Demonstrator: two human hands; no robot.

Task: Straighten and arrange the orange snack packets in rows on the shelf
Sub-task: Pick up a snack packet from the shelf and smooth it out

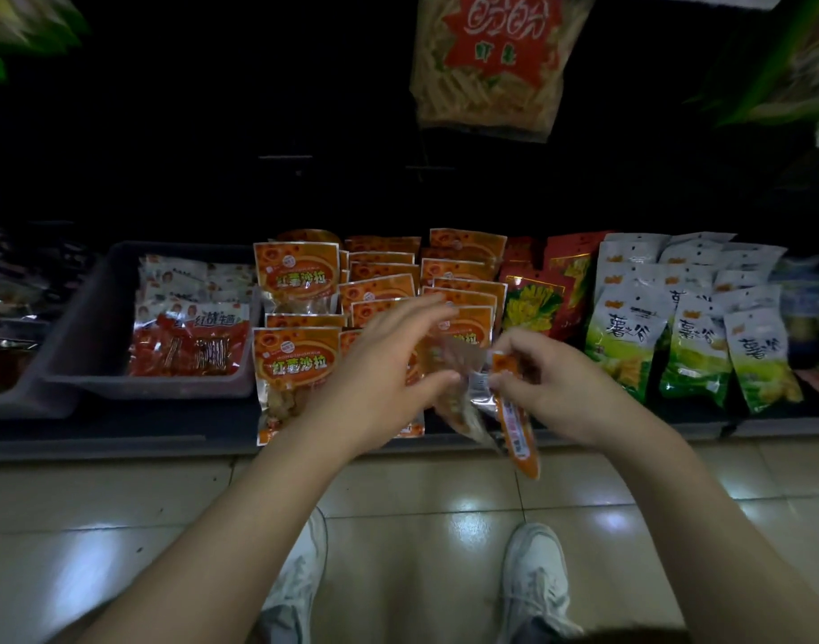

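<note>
Several orange snack packets stand in overlapping rows on the low dark shelf, from the middle to the right of centre. Another orange packet stands at the front left of the group. My right hand pinches one orange packet by its top, and it hangs edge-on over the shelf's front lip. My left hand hovers just left of it with fingers spread, thumb tip close to the held packet's clear part. It covers some front-row packets.
A grey bin of red and white packets sits to the left. Red and yellow packets and white-green bags stand to the right. A large bag hangs above. Tiled floor and my white shoes lie below.
</note>
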